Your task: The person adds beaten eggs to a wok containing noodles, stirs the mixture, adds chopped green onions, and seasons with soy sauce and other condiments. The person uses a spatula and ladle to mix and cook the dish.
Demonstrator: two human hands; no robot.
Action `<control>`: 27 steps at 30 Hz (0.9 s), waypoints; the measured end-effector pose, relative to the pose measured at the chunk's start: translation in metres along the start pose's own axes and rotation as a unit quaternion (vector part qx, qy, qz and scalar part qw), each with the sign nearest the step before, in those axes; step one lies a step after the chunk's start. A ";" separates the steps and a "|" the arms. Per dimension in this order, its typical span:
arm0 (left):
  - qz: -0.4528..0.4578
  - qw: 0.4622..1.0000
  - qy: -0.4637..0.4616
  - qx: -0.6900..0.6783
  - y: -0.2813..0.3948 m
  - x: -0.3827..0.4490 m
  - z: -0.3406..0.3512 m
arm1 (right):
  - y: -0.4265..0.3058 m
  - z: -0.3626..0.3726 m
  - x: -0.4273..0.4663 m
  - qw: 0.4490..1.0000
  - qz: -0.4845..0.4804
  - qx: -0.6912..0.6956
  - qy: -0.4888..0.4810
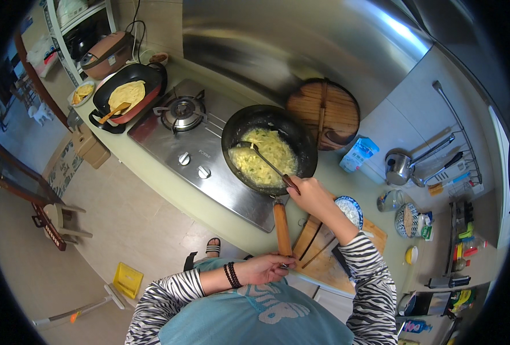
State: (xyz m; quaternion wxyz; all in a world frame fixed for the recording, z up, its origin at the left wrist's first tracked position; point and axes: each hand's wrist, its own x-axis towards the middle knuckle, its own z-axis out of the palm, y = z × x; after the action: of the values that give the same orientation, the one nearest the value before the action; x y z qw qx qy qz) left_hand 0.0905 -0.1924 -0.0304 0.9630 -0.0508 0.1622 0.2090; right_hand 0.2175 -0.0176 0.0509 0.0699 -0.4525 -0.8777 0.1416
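Note:
A black wok [303, 148] sits over the right side of the gas stove. In it a yellow, egg-like mixture with green bits [268, 151] spreads over the bottom, looking wet. My right hand [310, 195] grips the dark wooden handle of a cooking turner [270, 164]. The turner's head lies in the mixture at the wok's left, partly covered by food. Close to my body, my left hand [268, 268] holds the end of the wok's wooden handle [282, 228].
Left of the bare burner [181, 111], a red electric pan [140, 101] holds a flatbread and a wooden spatula. A wooden lid [339, 110] leans against the backsplash. Right of the wok are a blue carton [359, 154], a bowl of white food [345, 206] and a cutting board [324, 267] with chopsticks.

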 end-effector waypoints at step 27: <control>0.055 0.997 -0.055 0.013 -0.004 -0.005 -0.003 | 0.095 -0.013 0.011 0.959 0.221 0.167 -0.062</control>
State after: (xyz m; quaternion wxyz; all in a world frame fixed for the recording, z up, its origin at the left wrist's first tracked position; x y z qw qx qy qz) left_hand 0.0872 -0.1984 -0.0313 0.9580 -0.0180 0.1141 0.2625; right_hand 0.2880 0.0464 0.0335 0.0564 -0.6076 -0.7223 0.3256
